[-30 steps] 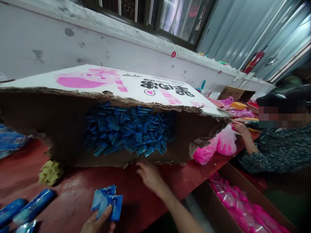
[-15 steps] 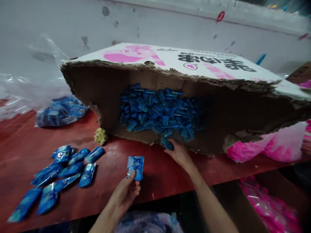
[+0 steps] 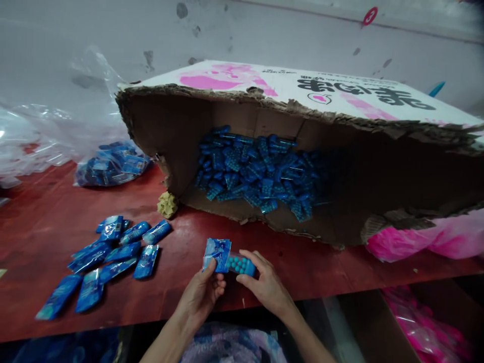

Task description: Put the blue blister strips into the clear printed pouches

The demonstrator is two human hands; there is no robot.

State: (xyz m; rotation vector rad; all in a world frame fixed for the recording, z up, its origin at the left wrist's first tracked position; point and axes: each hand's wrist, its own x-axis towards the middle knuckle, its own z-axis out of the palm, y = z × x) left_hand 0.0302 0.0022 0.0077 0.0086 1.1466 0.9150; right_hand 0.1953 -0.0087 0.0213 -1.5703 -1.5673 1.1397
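My left hand (image 3: 201,294) pinches a small stack of blue foil pouches (image 3: 216,253) above the red table's near edge. Beside it my right hand (image 3: 266,286) grips a clear tube of blue beads (image 3: 240,264), its end touching the pouches. Behind them a large torn cardboard box (image 3: 340,101) lies on its side, open toward me, with a heap of blue bead tubes (image 3: 257,174) inside.
Several filled blue pouches (image 3: 104,259) lie spread on the red table (image 3: 45,222) at left. A clear bag of blue pouches (image 3: 111,164) and a yellow sponge (image 3: 167,204) sit by the box. Pink bags (image 3: 427,239) rest at right; a carton of pink packs (image 3: 427,322) stands below.
My right hand has drawn back from the box mouth with a bead tube and brought it to the pouches in my left hand. The view has swung left and down.
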